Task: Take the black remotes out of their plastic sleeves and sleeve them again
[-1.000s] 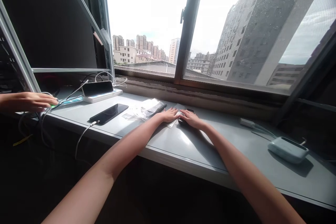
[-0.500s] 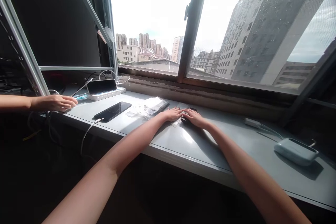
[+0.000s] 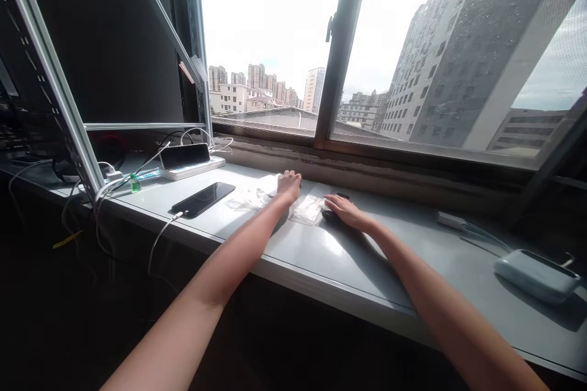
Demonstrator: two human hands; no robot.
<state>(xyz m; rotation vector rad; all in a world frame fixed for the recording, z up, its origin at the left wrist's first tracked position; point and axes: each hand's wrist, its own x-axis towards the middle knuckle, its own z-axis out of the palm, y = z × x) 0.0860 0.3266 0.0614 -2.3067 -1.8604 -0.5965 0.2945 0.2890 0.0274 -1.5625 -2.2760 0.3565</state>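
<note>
My left hand reaches over a heap of clear plastic bags on the grey window ledge. Its fingers point away from me and are hidden behind the back of the hand. My right hand lies flat with fingers stretched over a small black object, and only the object's far end shows. One clear plastic bag lies on the ledge between the two hands, touching neither.
A black phone on a white cable lies to the left. Behind it a white charging dock carries another phone. Cables and a metal rack crowd the far left. At the right lie a white adapter and a pale blue power bank.
My left hand has moved left and away from the right one onto the heap of bags, uncovering the single bag. Another person's hand at the far left has left the view.
</note>
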